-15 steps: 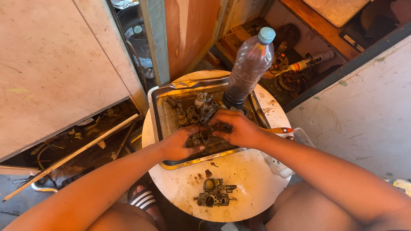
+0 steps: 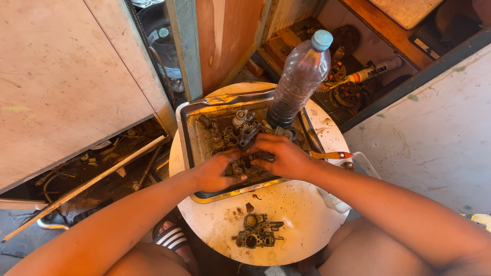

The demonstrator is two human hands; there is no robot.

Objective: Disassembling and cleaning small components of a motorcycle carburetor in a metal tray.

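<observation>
Both hands close together on one small, dark, grimy metal engine part (image 2: 244,164) inside the dented oily metal tray (image 2: 186,134), the left hand (image 2: 219,171) cupping it from below-left while the right hand (image 2: 284,157) pinches its upper right. The step in hand looks like working the part apart or scrubbing it; any next move calls for a firm, steady hold, since a tall brown-filled plastic bottle with a blue cap (image 2: 298,79) stands just beyond the grip and a second grey carburettor body (image 2: 257,231) lies on the round white tabletop (image 2: 302,209) nearer the person.

The tray (image 2: 190,148) is thin sheet metal, dull and greasy, its rim dented. The parts (image 2: 232,134) in it are cast metal, matt grey with oily grime, like the carburettor (image 2: 257,231) on the table (image 2: 302,214), whose white top is smooth but stained. The bottle (image 2: 297,79) is clear glossy plastic, ribbed.
</observation>
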